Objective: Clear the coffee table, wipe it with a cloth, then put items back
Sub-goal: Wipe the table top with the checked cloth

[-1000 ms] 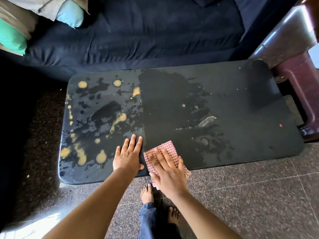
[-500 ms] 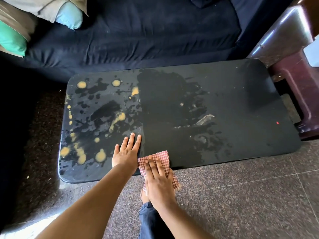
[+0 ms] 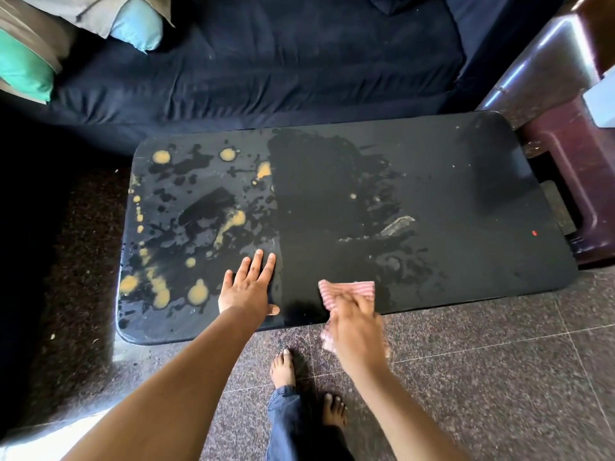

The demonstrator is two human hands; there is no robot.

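Head cam only. My left hand (image 3: 248, 289) lies flat on the black rectangular coffee table with rounded corners (image 3: 466, 181), near its front edge. The fingers are straight and slightly spread, palm down, gripping nothing.

My right hand (image 3: 356, 322) is motion-blurred. It lies over the red-and-white checked cloth (image 3: 349, 289) at the table's front edge, right of the left hand and apart from it. I can't tell whether its fingers press flat or curl round the fabric. Part of the cloth is on the tabletop ahead of the hand, and part hangs past the edge below it.

The left half of the tabletop is covered in tan-yellow splotches (image 3: 198, 294) and dark spatter. The middle has a darker smeared patch, and there is a small red speck (image 3: 534, 233) toward the right end.

A dark navy fabric sofa (image 3: 266, 61) stands behind the table. My bare feet (image 3: 283, 367) are on the speckled stone floor tiles (image 3: 482, 377) in front of it.
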